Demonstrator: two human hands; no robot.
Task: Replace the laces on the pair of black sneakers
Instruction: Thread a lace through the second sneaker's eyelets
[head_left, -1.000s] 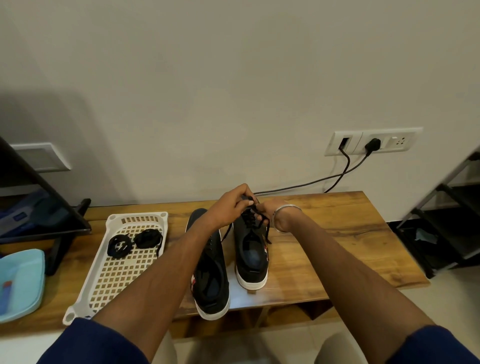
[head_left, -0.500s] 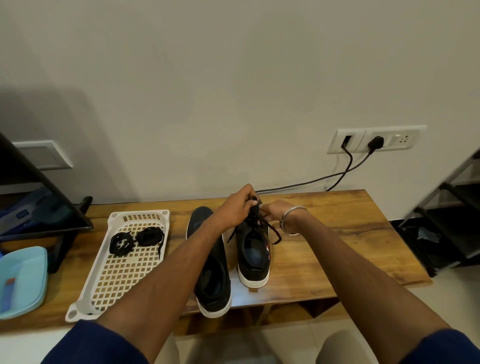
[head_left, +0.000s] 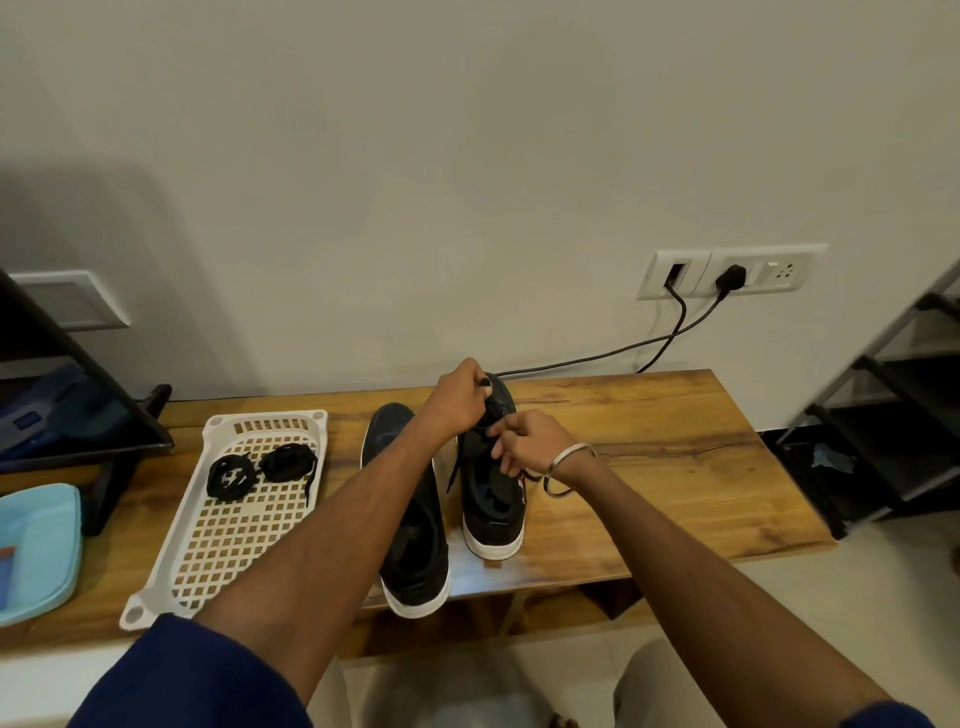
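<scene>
Both our hands are busy at the far end of the right sneaker (head_left: 491, 499), which stands near the middle of the wooden bench (head_left: 675, 467), toe toward the wall. Our left hand (head_left: 460, 397) is curled over the toe end, pinching what looks like a black lace (head_left: 452, 475) near the front eyelets; our right hand (head_left: 524, 441) is curled just beside it over the tongue area, though we cannot tell exactly what its fingers hold. A loose strand hangs down the shoe's inner side. The left sneaker (head_left: 410, 525) sits just beside it, closer to the front edge, its heel over that edge.

We judge the lace soft, limp and light, so it should be taken close to its tip, where it is stiffest. The shoe seems light enough to slide when tugged, so we would steady it by the upper. Two coiled black laces (head_left: 260, 470) lie at the far end of the white tray (head_left: 171, 545) toward the bench's left side, well apart from us.
</scene>
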